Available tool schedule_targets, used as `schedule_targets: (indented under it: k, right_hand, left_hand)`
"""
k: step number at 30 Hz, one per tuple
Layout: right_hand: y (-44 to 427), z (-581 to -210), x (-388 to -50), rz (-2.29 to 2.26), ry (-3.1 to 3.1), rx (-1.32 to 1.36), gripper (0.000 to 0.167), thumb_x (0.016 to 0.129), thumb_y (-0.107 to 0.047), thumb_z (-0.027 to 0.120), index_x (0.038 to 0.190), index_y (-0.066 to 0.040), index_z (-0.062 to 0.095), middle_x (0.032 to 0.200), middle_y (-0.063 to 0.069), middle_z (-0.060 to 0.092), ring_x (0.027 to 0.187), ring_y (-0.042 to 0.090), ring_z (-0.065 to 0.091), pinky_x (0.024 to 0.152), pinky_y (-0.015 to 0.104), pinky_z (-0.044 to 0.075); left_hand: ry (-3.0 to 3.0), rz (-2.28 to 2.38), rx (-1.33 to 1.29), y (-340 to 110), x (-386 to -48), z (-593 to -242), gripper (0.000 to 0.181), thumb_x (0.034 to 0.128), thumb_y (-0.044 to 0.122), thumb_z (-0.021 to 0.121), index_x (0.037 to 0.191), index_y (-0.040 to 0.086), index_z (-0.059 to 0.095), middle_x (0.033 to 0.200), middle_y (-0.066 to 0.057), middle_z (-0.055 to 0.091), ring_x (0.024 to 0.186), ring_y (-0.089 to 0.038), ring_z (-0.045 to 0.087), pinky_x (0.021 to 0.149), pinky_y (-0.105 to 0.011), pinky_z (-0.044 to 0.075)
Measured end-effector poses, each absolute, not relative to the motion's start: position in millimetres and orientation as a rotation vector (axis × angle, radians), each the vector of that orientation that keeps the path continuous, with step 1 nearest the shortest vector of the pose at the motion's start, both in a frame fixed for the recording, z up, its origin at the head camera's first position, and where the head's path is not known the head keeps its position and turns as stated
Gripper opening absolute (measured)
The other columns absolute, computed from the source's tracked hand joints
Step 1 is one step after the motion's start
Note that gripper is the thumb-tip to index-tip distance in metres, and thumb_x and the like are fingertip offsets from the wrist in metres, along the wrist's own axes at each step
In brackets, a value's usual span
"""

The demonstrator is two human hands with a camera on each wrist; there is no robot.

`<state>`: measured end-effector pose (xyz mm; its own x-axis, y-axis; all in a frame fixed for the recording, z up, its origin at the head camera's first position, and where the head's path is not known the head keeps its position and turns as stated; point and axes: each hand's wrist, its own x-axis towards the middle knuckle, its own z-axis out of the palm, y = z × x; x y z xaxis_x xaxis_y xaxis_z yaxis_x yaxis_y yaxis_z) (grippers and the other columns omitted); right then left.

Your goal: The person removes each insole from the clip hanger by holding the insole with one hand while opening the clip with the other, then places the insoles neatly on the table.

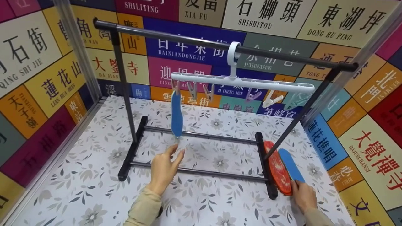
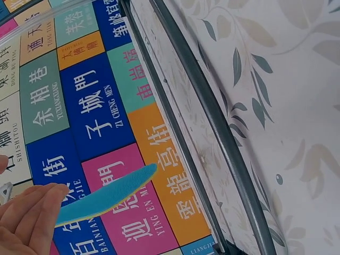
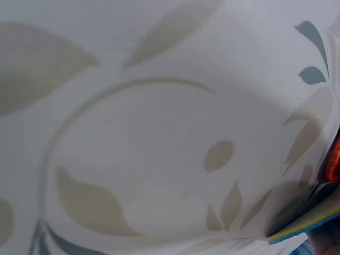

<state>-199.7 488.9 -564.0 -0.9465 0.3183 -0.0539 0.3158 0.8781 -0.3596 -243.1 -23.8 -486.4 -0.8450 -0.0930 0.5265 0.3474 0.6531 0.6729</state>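
Note:
A blue insole [image 1: 176, 114] hangs upright from a clip [image 1: 177, 87] at the left end of a white hanger [image 1: 273, 84]. Just below its lower tip is my left hand [image 1: 164, 171], thumb and fingers apart, holding nothing; in the left wrist view the hand [image 2: 32, 220] overlaps part of the insole [image 2: 114, 192]. At the right, my right hand [image 1: 304, 196] pinches the near end of another blue insole [image 1: 290, 164]; its yellow-and-blue edge [image 3: 305, 227] shows in the right wrist view. Beside it lies a red patterned insole [image 1: 278, 169].
A dark metal rack [image 1: 201, 135] stands on the floral-covered table [image 1: 94, 194], the hanger hooked over its top bar [image 1: 176, 39]. Several more clips hang along the hanger, among them a white one [image 1: 272, 99]. Sign-patterned panels [image 1: 194, 47] surround the table.

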Motion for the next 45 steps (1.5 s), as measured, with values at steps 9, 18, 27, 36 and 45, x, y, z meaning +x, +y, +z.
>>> schedule_targets:
  k: [9, 18, 27, 36, 45]
  right_hand:
    - [491.1, -569.2, -216.3, 0.689, -3.004, -0.435, 0.044, 0.104, -0.018, 0.044, 0.131, 0.016, 0.052, 0.125, 0.040, 0.055, 0.113, 0.053, 0.057, 0.093, 0.061, 0.046]
    - [492.2, -568.9, -221.7, 0.700, -3.039, -0.402, 0.043, 0.104, -0.016, 0.042, 0.133, 0.015, 0.049, 0.119, 0.039, 0.057, 0.101, 0.046, 0.061, 0.081, 0.054, 0.048]
    - [490.9, -568.9, -222.9, 0.647, -3.100, -0.418, 0.048, 0.106, -0.019, 0.035, 0.138, 0.016, 0.039, 0.133, 0.042, 0.046, 0.122, 0.058, 0.047, 0.099, 0.066, 0.040]
    - [491.4, -580.5, -223.2, 0.547, -3.057, -0.358, 0.054, 0.108, -0.026, 0.022, 0.131, 0.017, 0.045, 0.131, 0.041, 0.046, 0.119, 0.062, 0.045, 0.100, 0.067, 0.038]
    - [467.4, -571.1, -220.2, 0.626, -2.944, -0.460, 0.059, 0.108, -0.034, 0.021, 0.142, 0.013, 0.038, 0.141, 0.040, 0.039, 0.125, 0.059, 0.042, 0.105, 0.066, 0.034]
  left_hand:
    - [-2.326, -1.082, -0.187, -27.0, -242.1, -489.2, 0.036, 0.0922, 0.035, 0.069, 0.110, 0.004, 0.073, 0.100, -0.014, 0.076, 0.076, -0.028, 0.075, 0.069, -0.042, 0.060]
    - [-2.347, -1.088, -0.175, -31.1, -240.3, -489.1, 0.037, 0.0928, 0.035, 0.069, 0.111, 0.003, 0.073, 0.102, -0.017, 0.075, 0.078, -0.030, 0.075, 0.071, -0.042, 0.060]
    - [-2.348, -1.090, -0.158, -34.4, -238.2, -491.1, 0.038, 0.0934, 0.037, 0.068, 0.112, 0.005, 0.073, 0.103, -0.015, 0.075, 0.079, -0.028, 0.075, 0.071, -0.040, 0.060]
    - [-2.382, -1.082, -0.138, -38.3, -238.2, -493.5, 0.037, 0.0942, 0.038, 0.066, 0.114, 0.007, 0.073, 0.103, -0.013, 0.076, 0.079, -0.029, 0.075, 0.069, -0.041, 0.060]
    - [-2.376, -1.067, -0.131, -48.7, -241.8, -492.5, 0.037, 0.0940, 0.035, 0.067, 0.113, 0.004, 0.072, 0.103, -0.015, 0.075, 0.079, -0.030, 0.075, 0.069, -0.042, 0.059]
